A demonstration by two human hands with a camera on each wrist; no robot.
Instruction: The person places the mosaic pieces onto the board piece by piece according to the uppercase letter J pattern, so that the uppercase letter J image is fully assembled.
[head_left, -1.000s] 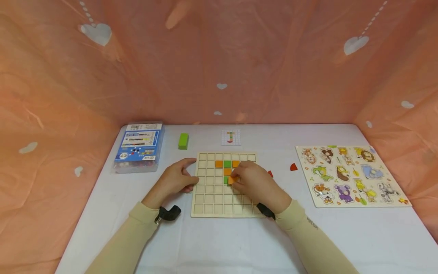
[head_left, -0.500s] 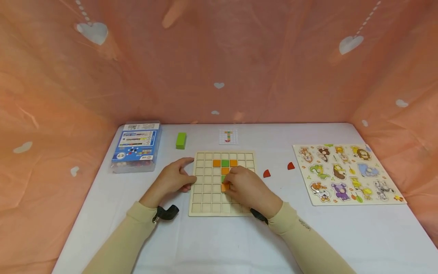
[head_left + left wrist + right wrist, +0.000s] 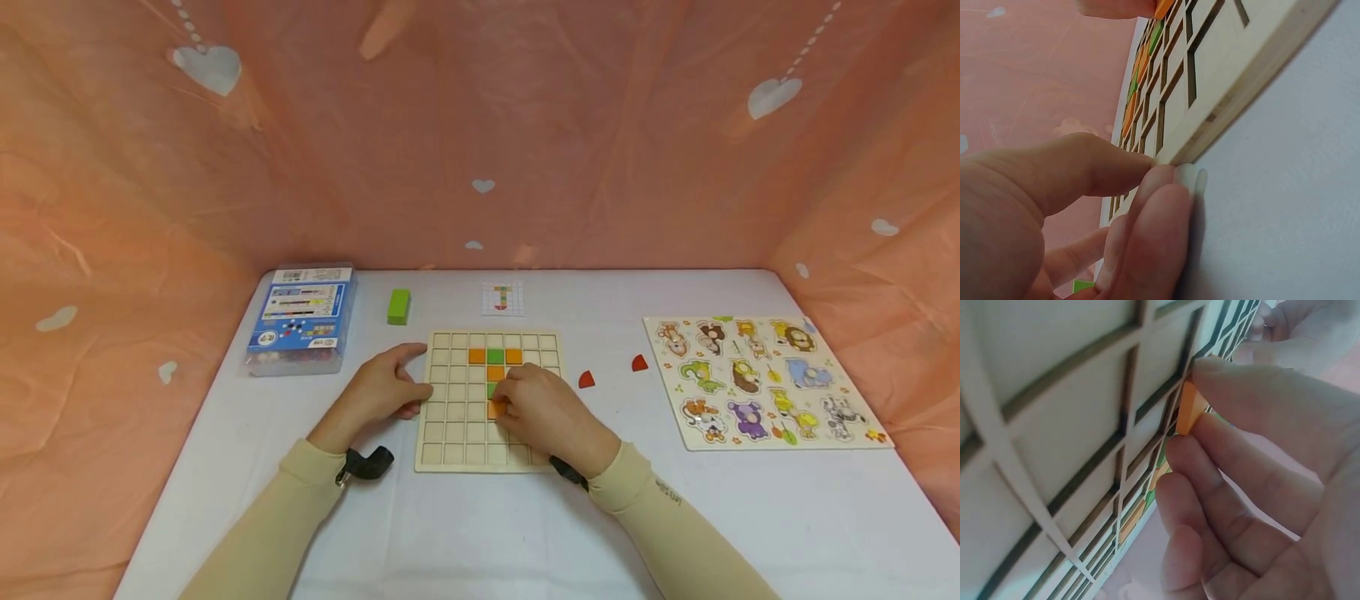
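Orange tile (image 3: 492,410) lower vs earlier, well inside brd (image 3: 455,412) edges

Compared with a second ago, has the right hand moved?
Yes. Against the grid board, the right hand has shifted toward the near edge and slightly left; the orange tile it pinches is now nearer than the lower green tile.

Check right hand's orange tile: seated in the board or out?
Orange tile not fully seated: its edge stands above the wooden grid board, fingers pinching it.

orange tile (image 3: 493,409) partly hidden by right fingers (image 3: 513,392), box print (image 3: 303,302) unreadable, sleeves (image 3: 273,517) cut off below
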